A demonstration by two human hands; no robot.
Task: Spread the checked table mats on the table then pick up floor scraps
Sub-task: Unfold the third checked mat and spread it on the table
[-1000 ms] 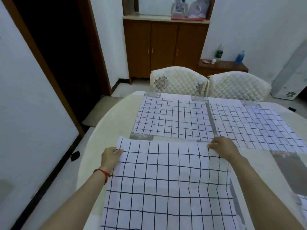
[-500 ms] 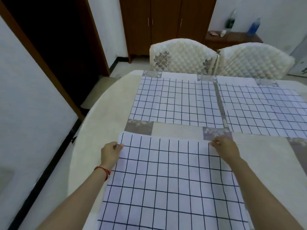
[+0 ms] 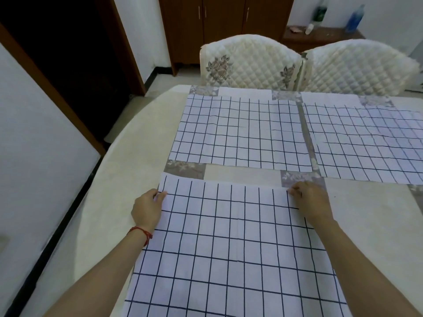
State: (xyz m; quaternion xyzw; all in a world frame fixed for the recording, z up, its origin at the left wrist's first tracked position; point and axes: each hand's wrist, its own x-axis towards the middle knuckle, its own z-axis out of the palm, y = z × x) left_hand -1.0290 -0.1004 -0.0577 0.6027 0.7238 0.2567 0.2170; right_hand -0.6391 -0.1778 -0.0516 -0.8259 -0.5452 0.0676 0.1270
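While the near mat is held at its far corners, conditions are as follows.

Near mat (image 3: 231,243): lies flat on the table (image 3: 128,170), closest to the person; its near edge is out of frame.
Left hand (image 3: 147,208): fingers curled, pinching the mat's far-left corner.
Right hand (image 3: 309,200): fingers curled, pinching the far-right corner.
Middle zone: a bare strip of patterned table cover separates the near mat from the far mats.
Far-left mat (image 3: 240,131): spread flat, slightly creased.
Far-right mat (image 3: 370,143): spread just beside it.
Chairs (image 3: 249,62): two, pushed in behind the table.
Risk: uneven pull from either hand would likely skew the grid or ruck the cloth; sliding it forward could overlap the far mats.
Floor scraps: none identifiable here.
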